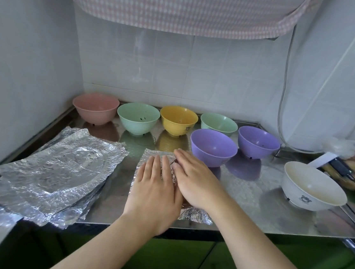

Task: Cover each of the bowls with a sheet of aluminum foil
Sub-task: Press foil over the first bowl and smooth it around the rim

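Both hands lie flat, fingers together, on a foil sheet [146, 157] draped over something near the counter's front edge; what is under it is hidden. My left hand [155, 188] presses the near left part, my right hand [194, 178] the right part. A stack of crinkled foil sheets [57, 171] lies to the left. Uncovered bowls stand behind: a pink bowl [95, 108], a green bowl [138, 118], a yellow bowl [179, 119], a second green bowl [219, 122], two purple bowls [213, 147] [258, 142], and a white bowl [312, 186] at the right.
The steel counter [252, 205] ends at a front edge just below my wrists. Tiled walls close the back and left. A cable [282, 100] hangs at the right, above clutter with a dark tool [341, 168]. A checked cloth [183, 6] hangs overhead.
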`<state>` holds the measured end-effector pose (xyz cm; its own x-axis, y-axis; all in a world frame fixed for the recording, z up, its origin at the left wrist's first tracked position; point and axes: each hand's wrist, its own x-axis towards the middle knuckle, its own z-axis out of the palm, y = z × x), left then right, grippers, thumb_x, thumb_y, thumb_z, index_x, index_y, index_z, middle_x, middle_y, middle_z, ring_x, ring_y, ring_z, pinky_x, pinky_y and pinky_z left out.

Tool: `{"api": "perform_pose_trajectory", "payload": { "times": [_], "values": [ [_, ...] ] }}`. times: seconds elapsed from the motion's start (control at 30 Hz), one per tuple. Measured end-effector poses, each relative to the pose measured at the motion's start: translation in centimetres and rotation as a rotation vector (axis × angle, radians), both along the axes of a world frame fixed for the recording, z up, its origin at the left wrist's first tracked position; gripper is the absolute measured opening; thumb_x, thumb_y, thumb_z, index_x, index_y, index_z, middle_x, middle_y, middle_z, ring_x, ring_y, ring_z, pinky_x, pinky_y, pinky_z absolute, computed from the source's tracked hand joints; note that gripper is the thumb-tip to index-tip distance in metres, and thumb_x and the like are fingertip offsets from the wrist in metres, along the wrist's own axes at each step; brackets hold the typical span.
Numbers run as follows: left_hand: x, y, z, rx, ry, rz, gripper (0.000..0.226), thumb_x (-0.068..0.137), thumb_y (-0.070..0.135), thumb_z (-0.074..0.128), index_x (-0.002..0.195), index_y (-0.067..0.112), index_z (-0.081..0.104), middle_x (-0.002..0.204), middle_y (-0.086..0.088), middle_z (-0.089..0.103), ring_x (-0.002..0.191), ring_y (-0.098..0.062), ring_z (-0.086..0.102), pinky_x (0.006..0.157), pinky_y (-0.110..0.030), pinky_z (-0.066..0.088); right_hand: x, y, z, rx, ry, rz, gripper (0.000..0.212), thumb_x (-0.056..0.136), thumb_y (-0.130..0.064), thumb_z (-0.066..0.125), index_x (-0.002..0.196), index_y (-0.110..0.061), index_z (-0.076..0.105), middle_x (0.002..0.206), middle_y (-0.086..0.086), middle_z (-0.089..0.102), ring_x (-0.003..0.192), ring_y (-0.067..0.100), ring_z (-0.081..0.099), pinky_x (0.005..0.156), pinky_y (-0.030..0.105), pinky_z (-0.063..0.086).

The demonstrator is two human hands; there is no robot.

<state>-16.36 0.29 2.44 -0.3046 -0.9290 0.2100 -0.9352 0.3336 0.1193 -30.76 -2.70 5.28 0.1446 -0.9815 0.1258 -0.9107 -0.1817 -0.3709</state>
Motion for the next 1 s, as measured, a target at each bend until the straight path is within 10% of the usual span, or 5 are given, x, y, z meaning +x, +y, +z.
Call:
{"api": "perform_pose_trajectory", "payload": {
  "times": [0.27,0.4,0.7,0.93,1.0],
  "values": [
    [1.4,1.6,-0.4,-0.047,0.274,-0.089,0.075,0.1,0.044,0.022,0.162,0.001,0.026,0.169,-0.016,0.029,0.159,-0.028,0.019,0.13,-0.038,0.008,0.1,-1.1,-1.2,-0.006,0.147,0.026,0.051,0.111,-0.04,0.021,0.149,-0.015,0.044,0.156,0.001,0.046,0.148,0.018,0.035,0.12,0.041,0.031],
    [0.9,-3.0,1.5,-0.117,0.346,-0.168,0.046,0.098,0.029,0.03,0.13,0.009,0.057,0.14,-0.009,0.059,0.135,-0.029,0.048,0.117,-0.045,0.036,-0.2,-1.4,-1.7,-0.025,0.176,0.045,0.052,0.102,-0.042,0.024,0.143,-0.021,0.047,0.147,-0.006,0.05,0.14,0.017,0.044,0.112,0.042,0.041],
    [-0.1,-5.3,1.0,-0.081,0.04,-0.211,0.07,0.093,0.034,0.003,0.124,0.012,0.062,0.141,-0.009,0.061,0.136,-0.032,0.053,0.114,-0.047,0.039,-0.2,2.3,-2.0,-0.037,-0.188,-0.131,0.053,0.115,-0.021,0.035,0.165,-0.004,0.027,0.175,0.006,0.023,0.161,0.014,0.014,0.118,0.006,-0.002],
    [1.1,-4.6,0.1,-0.158,0.14,-0.139,0.031,0.096,0.018,0.028,0.086,0.008,0.055,0.097,-0.014,0.061,0.097,-0.042,0.061,0.078,-0.046,0.05,0.0,3.1,-3.0,-0.082,-0.127,-0.149,0.062,0.114,-0.038,0.031,0.168,-0.01,0.022,0.177,0.002,0.016,0.163,0.011,0.008,0.131,0.026,0.006],
    [1.7,-3.5,-0.5,-0.145,0.204,-0.108,0.042,0.103,0.022,0.026,0.095,0.001,0.062,0.115,-0.022,0.064,0.118,-0.045,0.058,0.099,-0.052,0.051,0.0,3.0,-3.0,-0.076,-0.12,-0.139,0.062,0.114,-0.04,0.03,0.168,-0.011,0.021,0.177,0.002,0.017,0.162,0.011,0.009,0.132,0.027,0.007]
  ]
}}
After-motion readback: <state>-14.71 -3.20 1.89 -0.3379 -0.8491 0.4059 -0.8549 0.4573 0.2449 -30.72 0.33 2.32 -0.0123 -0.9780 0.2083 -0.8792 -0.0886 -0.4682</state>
